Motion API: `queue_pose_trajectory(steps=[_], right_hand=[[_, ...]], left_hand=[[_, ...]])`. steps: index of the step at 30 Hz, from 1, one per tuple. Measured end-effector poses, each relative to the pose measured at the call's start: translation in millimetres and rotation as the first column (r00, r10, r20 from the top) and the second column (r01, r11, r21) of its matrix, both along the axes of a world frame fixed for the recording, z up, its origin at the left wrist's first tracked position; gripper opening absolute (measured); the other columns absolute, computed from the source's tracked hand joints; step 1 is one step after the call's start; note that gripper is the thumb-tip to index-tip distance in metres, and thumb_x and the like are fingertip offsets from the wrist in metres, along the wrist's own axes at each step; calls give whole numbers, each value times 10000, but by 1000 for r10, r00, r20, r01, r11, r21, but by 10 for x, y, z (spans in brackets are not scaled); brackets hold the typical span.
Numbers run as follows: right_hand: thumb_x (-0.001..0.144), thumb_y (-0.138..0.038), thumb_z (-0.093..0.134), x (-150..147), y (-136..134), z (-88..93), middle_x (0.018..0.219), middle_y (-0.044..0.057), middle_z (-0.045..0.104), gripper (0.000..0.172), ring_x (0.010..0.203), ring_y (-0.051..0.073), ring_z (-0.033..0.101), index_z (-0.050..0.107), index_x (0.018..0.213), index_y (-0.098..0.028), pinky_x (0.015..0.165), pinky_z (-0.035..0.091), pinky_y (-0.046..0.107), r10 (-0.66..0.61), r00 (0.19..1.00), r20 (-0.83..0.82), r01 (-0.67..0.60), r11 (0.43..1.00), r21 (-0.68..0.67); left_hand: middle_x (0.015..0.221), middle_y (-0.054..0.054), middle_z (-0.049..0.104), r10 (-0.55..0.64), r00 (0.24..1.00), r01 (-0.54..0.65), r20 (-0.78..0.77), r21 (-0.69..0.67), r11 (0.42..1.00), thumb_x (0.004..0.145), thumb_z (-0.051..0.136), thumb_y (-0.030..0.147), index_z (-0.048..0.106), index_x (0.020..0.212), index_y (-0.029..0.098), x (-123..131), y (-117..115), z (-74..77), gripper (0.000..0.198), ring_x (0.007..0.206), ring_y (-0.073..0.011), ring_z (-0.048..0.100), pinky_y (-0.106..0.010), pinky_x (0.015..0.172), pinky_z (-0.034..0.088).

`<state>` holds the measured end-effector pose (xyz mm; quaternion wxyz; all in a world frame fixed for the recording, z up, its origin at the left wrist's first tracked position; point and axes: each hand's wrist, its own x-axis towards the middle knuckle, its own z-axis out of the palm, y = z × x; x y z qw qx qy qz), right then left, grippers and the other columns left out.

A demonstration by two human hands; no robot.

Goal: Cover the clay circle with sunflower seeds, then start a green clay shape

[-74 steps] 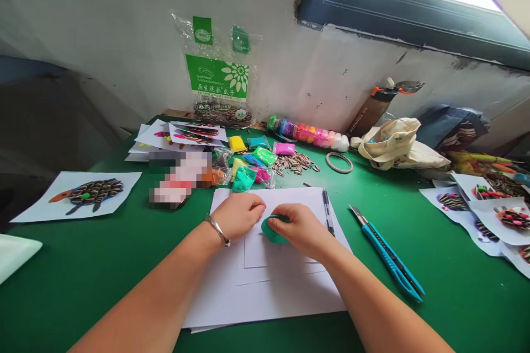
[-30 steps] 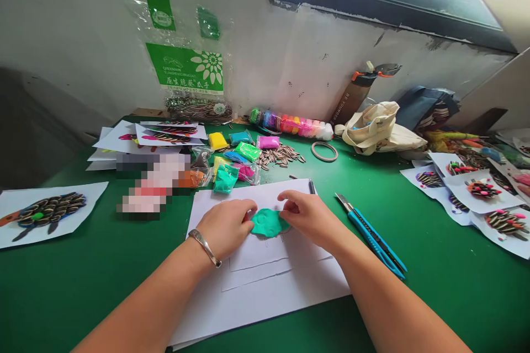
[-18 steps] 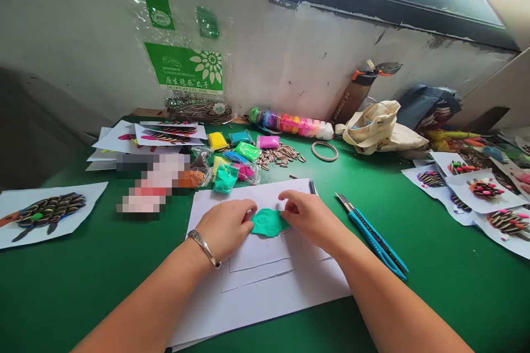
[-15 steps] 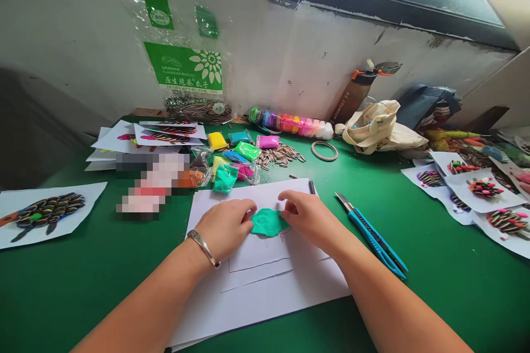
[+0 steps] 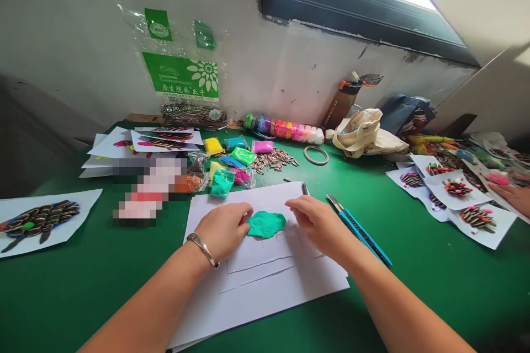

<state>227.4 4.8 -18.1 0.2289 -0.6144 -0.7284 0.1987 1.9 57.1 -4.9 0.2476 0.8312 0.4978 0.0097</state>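
Note:
A flattened piece of turquoise modelling clay (image 5: 267, 224) lies on a white sheet of paper (image 5: 265, 300) that bears pencil lines. Thin drawn strokes show just below the clay. My left hand (image 5: 223, 226), with a silver bracelet at its wrist, rests at the clay's left edge. Its thumb touches that edge, and a gap shows between thumb and index finger. On the other side, my right hand (image 5: 317, 223) hovers slightly apart from the clay, fingers loosely bent with nothing visible in them. Its thumb is mostly hidden.
Beside my right forearm lies a blue utility knife (image 5: 360, 229). Behind the paper are clay packets (image 5: 222, 183), sunflower seeds (image 5: 275, 160) and a tape roll (image 5: 316, 155). Seed pictures (image 5: 457, 187) lie on the right, near another person's hand (image 5: 511, 197); another seed picture (image 5: 45, 220) is at left.
My right hand has drawn away from the clay's right edge, while my left stays beside it. The view has shifted, and another person's hand now shows at the far right.

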Motion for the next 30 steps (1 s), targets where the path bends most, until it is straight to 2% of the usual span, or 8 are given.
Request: queue_pose_trajectory(steps=[4,7,11,16,23,30], right_hand=[[851,-50,412,-39,-202,-159,1013,82,629,386,897,191,578,614,1152,-184,777,474,303,28,999,32,-30,998,55],[831,-20,420,-75,-233,-211,989,87,617,396,910,204,551,633,1118,-191,769,475,310,53,994,91,-59,996,72],[809,10,420,-108,-210,-181,925,85,593,359,851,196,529,666,992,-177,732,472,306,85,985,153,-98,992,81],[815,4,420,-100,-210,-169,922,77,584,341,847,191,524,669,953,-183,731,470,305,99,982,158,-111,992,68],[849,-61,443,3,-213,-174,1008,69,606,359,896,172,574,624,1120,-212,776,486,280,45,999,-28,-44,999,25],[795,0,432,-49,-241,-140,915,68,581,323,843,182,538,667,889,-201,718,470,292,116,987,114,-121,992,38]], left_hand=[[802,-1,648,-4,1000,4,-2,-1,1000,767,499,162,610,907,248,7,8,-3,198,739,-187,576,-258,573,334],[811,0,650,1,1000,-1,1,5,1000,770,498,164,605,898,248,6,10,-2,187,746,-186,579,-257,577,338],[802,6,651,7,1000,-7,0,-3,1000,771,496,163,608,902,254,2,7,-8,195,741,-183,582,-257,577,343],[819,5,655,14,1000,-14,8,-5,1000,774,503,164,617,938,258,7,9,-18,220,767,-185,588,-257,606,365],[817,3,653,17,1000,-17,0,0,1000,782,510,181,623,962,263,4,-2,-11,227,769,-188,591,-259,609,375],[814,-1,656,7,1000,-7,4,-7,1000,790,500,179,620,972,257,7,-1,11,232,757,-187,593,-260,599,371]])
